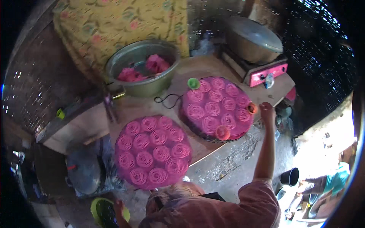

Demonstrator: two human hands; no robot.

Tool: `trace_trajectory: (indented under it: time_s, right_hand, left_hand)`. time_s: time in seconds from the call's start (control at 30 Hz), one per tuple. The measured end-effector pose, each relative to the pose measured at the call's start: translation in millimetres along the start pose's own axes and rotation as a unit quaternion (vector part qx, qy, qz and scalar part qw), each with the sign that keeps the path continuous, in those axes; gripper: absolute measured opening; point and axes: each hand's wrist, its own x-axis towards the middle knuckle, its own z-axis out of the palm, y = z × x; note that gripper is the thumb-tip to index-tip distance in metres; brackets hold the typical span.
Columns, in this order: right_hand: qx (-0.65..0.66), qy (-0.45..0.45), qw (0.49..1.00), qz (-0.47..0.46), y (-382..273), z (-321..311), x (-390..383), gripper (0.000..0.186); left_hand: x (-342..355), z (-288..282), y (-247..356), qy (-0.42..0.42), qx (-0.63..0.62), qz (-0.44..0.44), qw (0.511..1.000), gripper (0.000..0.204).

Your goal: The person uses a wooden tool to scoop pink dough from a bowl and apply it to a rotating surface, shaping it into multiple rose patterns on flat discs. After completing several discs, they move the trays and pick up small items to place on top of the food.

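Two round trays covered in purple-pink sheet carry rows of coiled pink noodle nests. One tray (152, 152) lies near my body and the other tray (222, 100) is farther off to the right. My right hand (267, 109) is raised just past the right rim of the far tray, its fingers closed; what is in them, if anything, does not show. Close to it, a small orange cup (251, 108) rests on that tray's edge. A green cup (193, 83) and a pinkish-red cup (222, 132) sit on the same tray. Low on the left, my left hand (119, 207) is beside a yellow-green basin (94, 209), its fingers unclear.
A large metal basin (146, 87) holds pink dough at the table's back left. At the back right, a lidded pot (258, 40) stands on a pink-fronted gas stove (262, 76). A black cord (167, 100) lies between. Beyond, a black bucket (290, 177) stands near another person (336, 180).
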Motion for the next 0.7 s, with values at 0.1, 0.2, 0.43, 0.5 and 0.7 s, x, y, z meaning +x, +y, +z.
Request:
trace_trajectory:
  time_s: [0.1,0.2,0.43,0.5,0.7]
  right_hand:
    - [0.149,-0.088,0.985,-0.016,-70.1,-31.0,-38.3,0.028]
    - [0.18,-0.205,0.961,-0.039,-126.7,-60.9,-107.3,0.022]
    - [0.306,-0.371,0.873,0.082,-178.9,-52.1,-264.3,0.02]
    - [0.315,-0.357,0.875,0.091,-180.5,-56.2,-298.9,0.019]
    - [0.306,-0.173,0.917,0.191,-186.3,-121.1,-399.4,0.024]
  left_hand:
    - [36.1,-43.1,-14.7,-0.002,-0.515,-0.029,0.857,0.029]
    - [73.0,-107.8,73.5,0.034,-0.463,0.071,0.883,0.031]
    - [113.0,-199.1,209.6,-0.024,-0.472,0.256,0.843,0.033]
    - [127.7,-217.9,226.1,-0.052,-0.408,0.295,0.862,0.031]
    - [142.9,-274.3,301.8,-0.139,-0.359,0.419,0.822,0.033]
